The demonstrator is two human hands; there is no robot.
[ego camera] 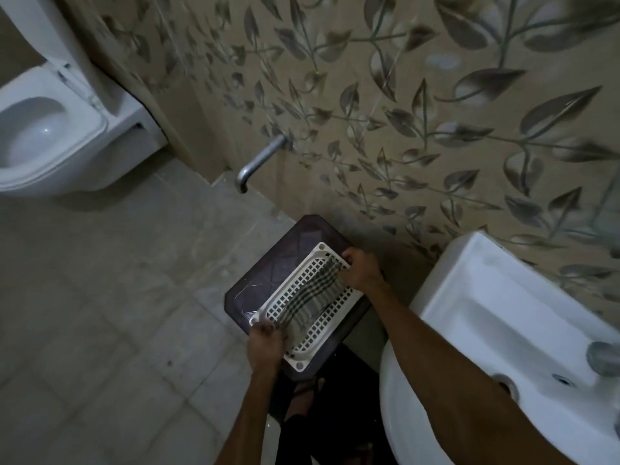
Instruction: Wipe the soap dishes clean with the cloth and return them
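Observation:
A white perforated soap dish [330, 317] lies on a dark stool [268, 273] against the wall. A checked cloth [310, 295] is stretched across the inside of the dish, from its far right corner to its near left corner. My right hand [360, 268] pinches the cloth's far end at the dish's far rim. My left hand [265, 345] grips the cloth's near end at the dish's near left edge. Only this one dish is in view.
A white washbasin [469, 330] stands to the right, close to my right forearm. A metal tap [260, 161] sticks out of the leaf-patterned wall above the stool. A white toilet [43, 129] sits at the far left. Tiled floor [117, 313] lies to the left of the stool.

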